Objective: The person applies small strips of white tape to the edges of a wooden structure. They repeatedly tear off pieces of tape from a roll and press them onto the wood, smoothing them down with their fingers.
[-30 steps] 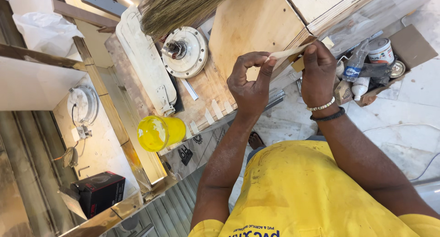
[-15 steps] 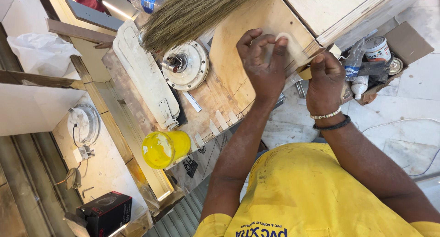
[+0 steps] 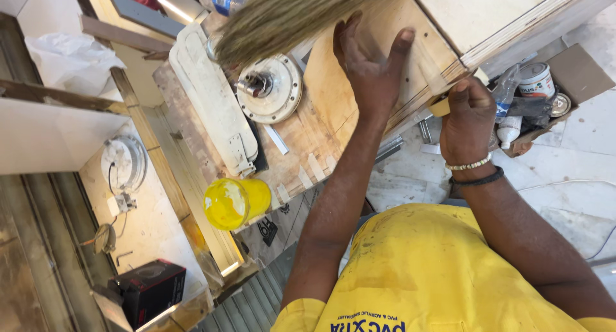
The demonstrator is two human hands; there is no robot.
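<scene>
I see the left hand [image 3: 369, 69] spread wide and pressed flat on the wooden board [image 3: 346, 101], while the right hand [image 3: 468, 117] is curled up, pinching a small tan roll of tape [image 3: 440, 106] at the board's right edge. The board lies on a messy table [image 3: 301, 146] beside a round white fan motor [image 3: 269, 91], a broom [image 3: 289, 14] and a yellow cup [image 3: 234, 202], with white floor tiles [image 3: 571, 178] on the right. The board is pale brown, smooth and flat.
</scene>
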